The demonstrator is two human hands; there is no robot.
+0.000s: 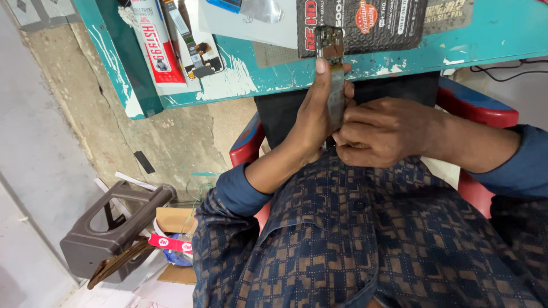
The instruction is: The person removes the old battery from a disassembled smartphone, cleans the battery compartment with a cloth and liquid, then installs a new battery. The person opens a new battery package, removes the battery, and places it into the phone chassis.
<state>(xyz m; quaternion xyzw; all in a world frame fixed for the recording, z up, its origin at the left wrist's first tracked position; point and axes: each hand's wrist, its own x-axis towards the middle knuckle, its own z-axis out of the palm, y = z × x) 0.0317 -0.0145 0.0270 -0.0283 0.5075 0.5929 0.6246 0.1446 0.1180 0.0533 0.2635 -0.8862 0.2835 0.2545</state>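
While we look down past our chest, these lines cover what shows.

Left hand: our left hand (314,117) wraps a thin phone part (334,85) from its nine o'clock side, thumb pressed flat up the edge and fingers curled shut behind it.
Right hand: our right hand (382,131) meets it from three o'clock, fingertips bunched and pinching at the lower end of the part.
Phone part: narrow, flat, metallic grey, held upright on edge above our lap, its top end overlapping the table rim at twelve o'clock.
Table: the teal table (388,60) has chipped paint showing white patches.
On the table: a dark glossy packet (365,25) with a textured face, cut off at the top; a red-and-white box (155,43) at ten o'clock.
Seat: a red plastic chair (248,145), smooth, mostly covered.
Floor: a brown plastic stool (108,228) at eight o'clock.
Hidden: the part's lower end sits inside our fingers; we cannot tell what is pinched there.
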